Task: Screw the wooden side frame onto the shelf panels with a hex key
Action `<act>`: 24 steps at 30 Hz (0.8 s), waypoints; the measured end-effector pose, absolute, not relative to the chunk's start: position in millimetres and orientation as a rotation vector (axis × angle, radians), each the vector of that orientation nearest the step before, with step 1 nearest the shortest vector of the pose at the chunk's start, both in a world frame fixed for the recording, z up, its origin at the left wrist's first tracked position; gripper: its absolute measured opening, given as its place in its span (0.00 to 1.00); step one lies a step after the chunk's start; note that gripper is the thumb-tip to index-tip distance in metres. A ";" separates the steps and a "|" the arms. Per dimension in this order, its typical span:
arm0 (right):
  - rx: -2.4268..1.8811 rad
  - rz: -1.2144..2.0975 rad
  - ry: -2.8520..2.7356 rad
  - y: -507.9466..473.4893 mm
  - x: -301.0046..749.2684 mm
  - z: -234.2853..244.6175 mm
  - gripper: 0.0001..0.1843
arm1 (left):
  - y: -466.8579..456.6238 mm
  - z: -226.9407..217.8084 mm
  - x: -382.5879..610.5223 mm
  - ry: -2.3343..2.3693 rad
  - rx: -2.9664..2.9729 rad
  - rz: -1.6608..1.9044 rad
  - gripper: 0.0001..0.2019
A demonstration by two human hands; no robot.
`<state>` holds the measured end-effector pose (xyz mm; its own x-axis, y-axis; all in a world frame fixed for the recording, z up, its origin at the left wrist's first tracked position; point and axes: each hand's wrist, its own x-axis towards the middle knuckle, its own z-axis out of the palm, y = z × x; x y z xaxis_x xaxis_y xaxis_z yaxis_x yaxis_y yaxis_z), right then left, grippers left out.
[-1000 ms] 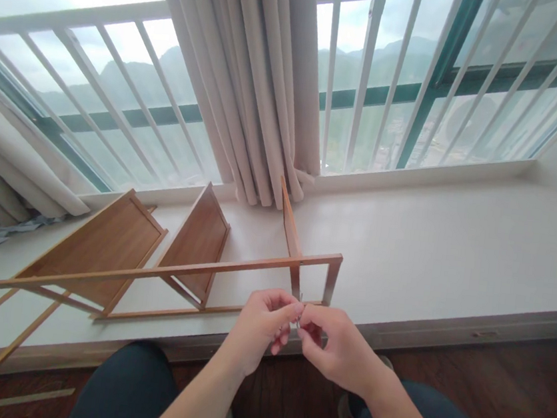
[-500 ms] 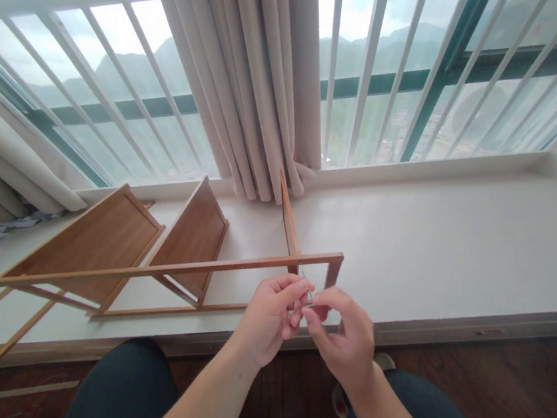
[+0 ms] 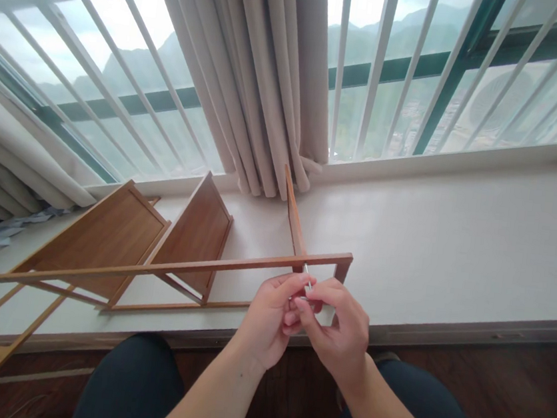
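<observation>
A wooden shelf frame [image 3: 232,265] lies on its side on the white window ledge, with several slanted brown panels between its rails. In front of its right end, my left hand [image 3: 271,312] and my right hand [image 3: 341,317] meet, with fingertips pinched together. Between them shows a thin silver metal rod [image 3: 307,274], bolt-like, its upper end close to the long rail near the narrow end panel [image 3: 293,217]. A second thin metal bit shows between the fingertips, too small to make out. Both hands are closed; the fingers partly hide what they grip.
The white ledge [image 3: 446,235] runs below barred windows [image 3: 403,82]. A beige curtain [image 3: 258,79] hangs down behind the frame. Wooden legs [image 3: 27,335] stick out past the ledge at left. My knees [image 3: 131,380] are close to its front edge, above a dark wood floor.
My right hand has moved slightly left, closer to my left hand. More of the metal rod shows, just under the rail. The whole view has shifted a little.
</observation>
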<state>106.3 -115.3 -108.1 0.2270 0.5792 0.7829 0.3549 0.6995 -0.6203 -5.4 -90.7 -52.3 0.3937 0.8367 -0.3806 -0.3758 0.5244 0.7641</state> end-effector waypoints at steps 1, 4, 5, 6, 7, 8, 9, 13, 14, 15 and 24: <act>-0.849 0.183 -1.378 -115.3 105.8 -108.1 0.11 | -91.0 -52.5 -5.4 0.840 0.631 0.836 0.14; -0.857 0.180 -1.375 -115.5 104.9 -107.6 0.11 | -91.2 -53.1 -5.3 0.834 0.633 0.833 0.14; -0.863 0.180 -1.376 -115.6 104.7 -107.3 0.10 | -91.0 -53.3 -5.3 0.836 0.638 0.834 0.14; -0.868 0.178 -1.379 -115.8 104.7 -107.1 0.10 | -90.7 -53.4 -5.2 0.839 0.643 0.834 0.14; -0.872 0.175 -1.381 -115.9 104.7 -106.9 0.10 | -90.4 -53.6 -5.1 0.843 0.647 0.834 0.14; -0.875 0.174 -1.381 -116.0 104.7 -106.8 0.09 | -90.1 -53.7 -5.1 0.847 0.650 0.836 0.14; -0.876 0.173 -1.382 -116.0 104.7 -106.8 0.09 | -90.0 -53.8 -5.2 0.850 0.653 0.837 0.14; -0.884 0.188 -1.382 -115.3 104.8 -107.1 0.08 | -90.2 -53.7 -6.0 0.864 0.656 0.848 0.15; -0.886 0.190 -1.384 -115.1 104.8 -107.2 0.08 | -90.3 -53.8 -6.3 0.865 0.656 0.849 0.15; -0.886 0.189 -1.386 -114.8 104.8 -107.3 0.08 | -90.4 -54.0 -6.5 0.866 0.658 0.851 0.15; -0.888 0.180 -1.391 -114.8 103.8 -106.5 0.08 | -88.4 -54.1 -6.7 0.906 0.678 0.852 0.17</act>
